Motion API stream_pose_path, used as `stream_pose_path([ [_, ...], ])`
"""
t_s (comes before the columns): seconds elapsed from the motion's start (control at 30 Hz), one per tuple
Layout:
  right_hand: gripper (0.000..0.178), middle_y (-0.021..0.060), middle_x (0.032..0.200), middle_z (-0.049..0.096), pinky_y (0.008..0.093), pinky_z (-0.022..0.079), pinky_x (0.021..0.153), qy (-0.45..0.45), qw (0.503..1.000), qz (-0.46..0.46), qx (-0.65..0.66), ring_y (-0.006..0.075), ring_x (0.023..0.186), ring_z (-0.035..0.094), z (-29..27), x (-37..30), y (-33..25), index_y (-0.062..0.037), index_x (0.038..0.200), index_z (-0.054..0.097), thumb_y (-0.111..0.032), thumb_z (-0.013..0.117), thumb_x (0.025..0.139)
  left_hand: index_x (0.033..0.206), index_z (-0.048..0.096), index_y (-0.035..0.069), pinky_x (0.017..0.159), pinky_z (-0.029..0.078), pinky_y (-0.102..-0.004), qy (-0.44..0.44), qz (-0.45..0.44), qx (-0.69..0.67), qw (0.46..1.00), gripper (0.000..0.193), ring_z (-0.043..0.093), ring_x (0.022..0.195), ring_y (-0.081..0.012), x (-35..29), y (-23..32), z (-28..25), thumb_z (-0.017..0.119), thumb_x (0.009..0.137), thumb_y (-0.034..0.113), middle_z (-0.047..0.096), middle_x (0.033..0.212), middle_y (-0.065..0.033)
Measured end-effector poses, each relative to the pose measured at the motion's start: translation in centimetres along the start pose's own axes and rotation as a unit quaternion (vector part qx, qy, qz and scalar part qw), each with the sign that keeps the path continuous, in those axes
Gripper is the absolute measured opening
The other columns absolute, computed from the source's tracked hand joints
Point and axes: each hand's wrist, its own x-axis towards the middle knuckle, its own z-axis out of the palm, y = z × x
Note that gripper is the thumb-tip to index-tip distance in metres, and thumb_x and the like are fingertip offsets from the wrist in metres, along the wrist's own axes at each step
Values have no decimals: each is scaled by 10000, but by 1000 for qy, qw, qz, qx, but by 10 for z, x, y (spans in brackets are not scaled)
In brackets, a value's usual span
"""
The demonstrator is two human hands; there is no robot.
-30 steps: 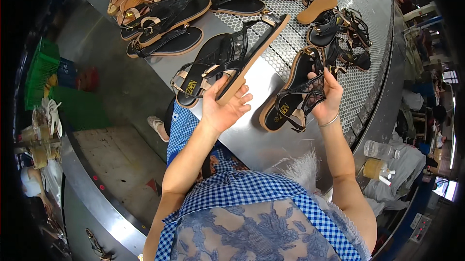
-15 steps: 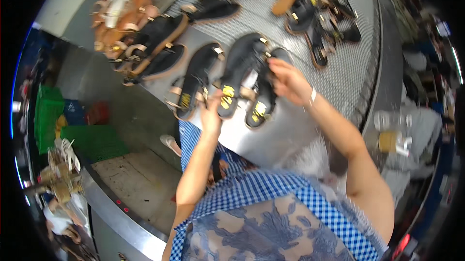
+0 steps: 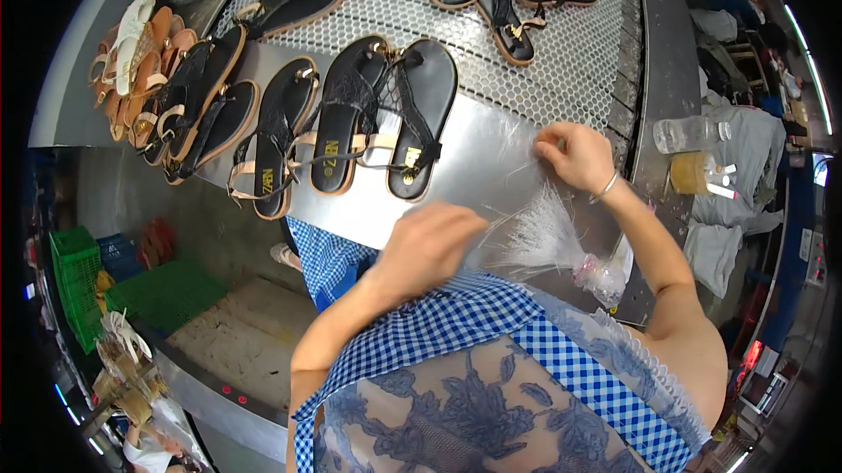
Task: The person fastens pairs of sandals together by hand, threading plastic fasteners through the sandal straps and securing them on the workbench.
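Observation:
Three black sandals lie side by side on the smooth metal tabletop: a left one [image 3: 272, 139], a middle one [image 3: 331, 170] and a right one [image 3: 436, 78]. Right of them, a bundle of thin clear plastic strands [image 3: 548, 227] fans out from a wrapped end. My left hand [image 3: 425, 249] is closed at the bundle's left side, fingertips by the loose strand ends; whatever it grips is too fine to make out. Beyond the bundle, my right hand [image 3: 579, 157] hovers over the metal with thumb and fingers pinched together. I cannot see what is between them.
More black sandals [image 3: 228, 122] and a pile of brown ones [image 3: 149, 60] sit on the left. Several black sandals [image 3: 504, 25] rest on the perforated metal surface [image 3: 395, 17] at the back. A clear bottle [image 3: 688, 134] and a yellowish jar [image 3: 691, 173] stand at the right.
Both hands have let go of the black sandals and come away to the right, by the strand bundle. The sandals now sit farther left in view, and the right one lies flat.

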Motion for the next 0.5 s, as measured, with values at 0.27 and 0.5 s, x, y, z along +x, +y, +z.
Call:
stream_pose_path([
  [0.27,380,122,828,674,370,490,724,94,985,97,111,258,790,637,64,18,21,-87,839,708,-438,686,696,1305,420,202,1031,255,-499,-200,185,125,954,550,365,1252,-308,12,-22,115,546,790,351,385,1377,-94],
  [0.5,118,81,691,630,239,504,522,20,702,35,711,149,567,612,21,6,0,-32,773,567,-110,585,859,1397,273,211,1071,158,-511,-124,247,183,944,649,260,1316,-321,-19,-36,166,417,848,527,238,1457,-113],
])
